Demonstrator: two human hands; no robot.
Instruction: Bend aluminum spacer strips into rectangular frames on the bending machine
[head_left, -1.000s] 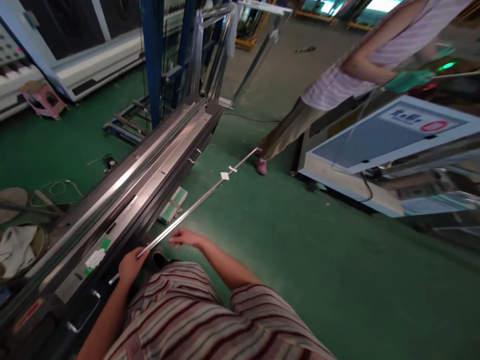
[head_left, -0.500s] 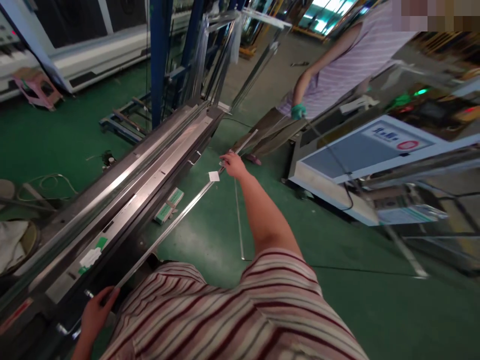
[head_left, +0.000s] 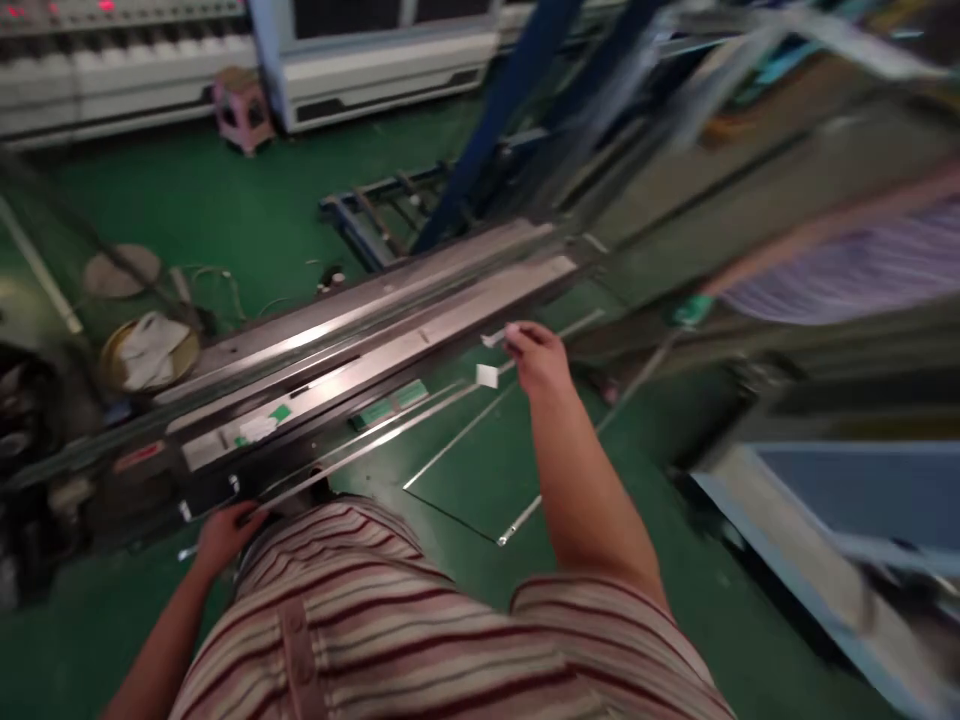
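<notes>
A long thin metal strip [head_left: 390, 432] runs from lower left to upper right in front of me. My left hand [head_left: 223, 532] is closed round its near end, close to my striped shirt. Farther along, my right hand [head_left: 536, 358] is closed on the strip, next to a small white tag [head_left: 487, 375] fixed to it. The strip lies beside a long steel machine bed [head_left: 390, 335].
More thin metal strips [head_left: 457, 440] lie on the green floor. A co-worker in a striped top [head_left: 847, 270] stands at the right, blurred. A blue-topped cabinet [head_left: 847, 500] is at lower right; a pink stool [head_left: 240, 105] and cloth-filled bucket [head_left: 146, 345] are at left.
My view has swung left and tilted. My right hand stays out along the strip near the white tag; my left hand still holds the near end.
</notes>
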